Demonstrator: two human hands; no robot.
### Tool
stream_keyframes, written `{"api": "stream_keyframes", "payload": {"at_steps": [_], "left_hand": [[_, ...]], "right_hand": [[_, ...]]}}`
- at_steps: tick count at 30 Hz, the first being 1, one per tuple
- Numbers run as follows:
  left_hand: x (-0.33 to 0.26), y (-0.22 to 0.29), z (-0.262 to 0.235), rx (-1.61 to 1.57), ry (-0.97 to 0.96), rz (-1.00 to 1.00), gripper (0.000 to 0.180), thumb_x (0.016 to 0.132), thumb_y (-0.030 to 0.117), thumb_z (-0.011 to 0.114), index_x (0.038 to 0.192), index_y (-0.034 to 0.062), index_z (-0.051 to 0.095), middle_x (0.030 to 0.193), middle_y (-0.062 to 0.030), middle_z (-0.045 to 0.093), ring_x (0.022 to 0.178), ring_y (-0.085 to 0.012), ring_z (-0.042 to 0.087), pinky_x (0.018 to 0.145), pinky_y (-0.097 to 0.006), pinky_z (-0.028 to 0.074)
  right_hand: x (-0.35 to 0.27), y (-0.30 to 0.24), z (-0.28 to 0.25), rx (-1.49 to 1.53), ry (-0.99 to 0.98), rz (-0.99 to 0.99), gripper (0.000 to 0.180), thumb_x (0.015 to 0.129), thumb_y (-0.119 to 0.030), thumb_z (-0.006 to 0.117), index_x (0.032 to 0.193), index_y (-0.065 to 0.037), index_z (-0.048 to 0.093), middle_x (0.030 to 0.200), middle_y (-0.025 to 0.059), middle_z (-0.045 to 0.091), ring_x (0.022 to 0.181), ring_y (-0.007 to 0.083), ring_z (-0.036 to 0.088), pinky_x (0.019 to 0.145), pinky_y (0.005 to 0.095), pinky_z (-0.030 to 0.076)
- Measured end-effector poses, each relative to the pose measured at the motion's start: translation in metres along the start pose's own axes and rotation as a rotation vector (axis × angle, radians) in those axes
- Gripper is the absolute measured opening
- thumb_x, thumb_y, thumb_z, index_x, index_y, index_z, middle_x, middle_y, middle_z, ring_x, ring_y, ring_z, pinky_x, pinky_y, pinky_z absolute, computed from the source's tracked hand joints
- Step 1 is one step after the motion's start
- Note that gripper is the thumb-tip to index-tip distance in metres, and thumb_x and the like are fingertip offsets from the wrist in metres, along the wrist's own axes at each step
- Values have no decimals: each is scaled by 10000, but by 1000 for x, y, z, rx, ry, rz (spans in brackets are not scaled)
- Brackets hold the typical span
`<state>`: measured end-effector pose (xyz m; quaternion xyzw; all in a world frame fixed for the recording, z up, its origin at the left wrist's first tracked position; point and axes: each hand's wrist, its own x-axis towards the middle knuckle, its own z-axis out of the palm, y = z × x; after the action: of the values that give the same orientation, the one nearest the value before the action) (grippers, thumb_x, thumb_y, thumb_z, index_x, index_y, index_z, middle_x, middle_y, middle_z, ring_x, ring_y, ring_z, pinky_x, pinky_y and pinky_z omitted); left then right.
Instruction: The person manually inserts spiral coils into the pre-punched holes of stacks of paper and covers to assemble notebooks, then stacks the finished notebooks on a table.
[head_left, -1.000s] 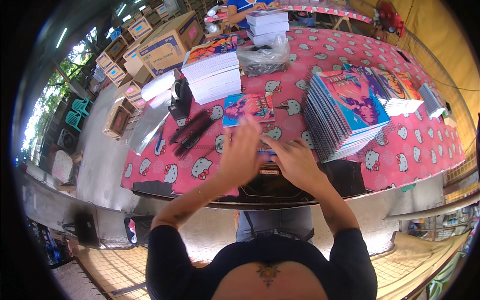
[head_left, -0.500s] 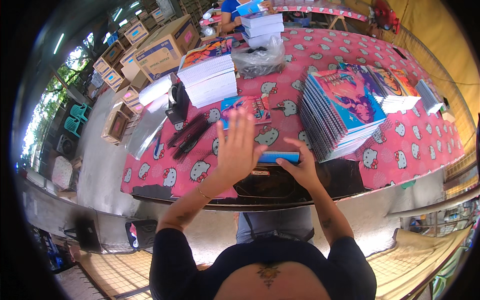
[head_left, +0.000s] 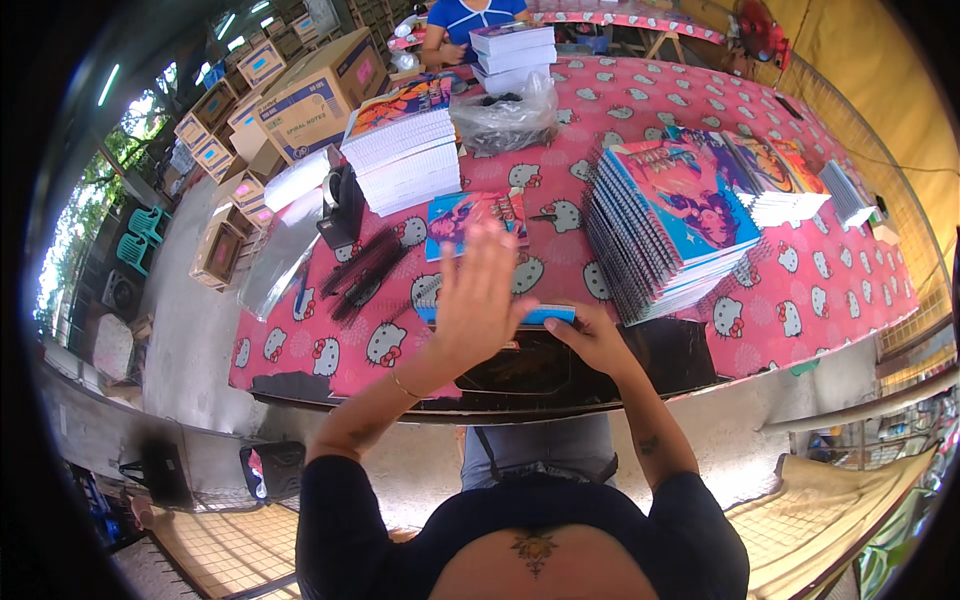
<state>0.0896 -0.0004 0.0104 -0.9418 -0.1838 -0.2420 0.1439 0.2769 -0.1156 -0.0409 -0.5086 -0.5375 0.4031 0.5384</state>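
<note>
A blue notebook [head_left: 540, 316] lies at the table's [head_left: 330, 372] near edge, pinched at its right end by the right hand [head_left: 592, 340]. The left hand [head_left: 480, 300] hovers over it, fingers spread. One loose notebook [head_left: 470, 220] lies beyond; two tall stacks [head_left: 405, 150] [head_left: 670, 225] flank open cloth.

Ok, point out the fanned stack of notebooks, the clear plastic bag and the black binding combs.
fanned stack of notebooks [head_left: 680, 205], head view, on the top cover.
clear plastic bag [head_left: 505, 112], head view, on its crumpled middle.
black binding combs [head_left: 365, 275], head view, mid-bundle.
</note>
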Motion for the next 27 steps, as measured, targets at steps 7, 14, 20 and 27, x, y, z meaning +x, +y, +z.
{"api": "stream_keyframes", "payload": {"at_steps": [7, 14, 20, 27], "left_hand": [[10, 1, 3, 77, 49, -28, 943, 909, 649, 503, 1495, -74, 344, 1551, -295, 351, 1478, -430, 296, 1163, -658, 180], [9, 15, 0, 7, -28, 16, 883, 934, 579, 529, 1498, -75, 345, 1565, -291, 334, 1502, -416, 260, 1179, -644, 137], [-32, 36, 19, -198, 6, 117, 799, 948, 524, 537, 1484, -52, 397, 1560, -222, 389, 1477, -365, 333, 1185, -586, 180], [-21, 38, -4, -342, 33, 37, 618, 996, 408, 543, 1434, -21, 462, 1479, -198, 487, 1413, -352, 425, 1186, -599, 170]], "right_hand": [[6, 11, 5, -54, -4, -124, 261, 986, -94, 626, 1224, 11, 648, 946, 71, 702, 816, 86, 565, 725, 297, 489], [10, 11, 11, -117, 56, -264, 248, 959, -60, 634, 1195, 16, 645, 988, 131, 698, 840, 177, 629, 767, 332, 504], [9, 10, 12, -112, 61, -195, 220, 931, -44, 648, 1141, 23, 647, 968, 145, 689, 814, 207, 630, 763, 348, 508], [6, 5, 10, -207, 80, -171, 211, 912, -63, 689, 1104, 17, 658, 944, 145, 682, 789, 181, 640, 744, 338, 502]]}}
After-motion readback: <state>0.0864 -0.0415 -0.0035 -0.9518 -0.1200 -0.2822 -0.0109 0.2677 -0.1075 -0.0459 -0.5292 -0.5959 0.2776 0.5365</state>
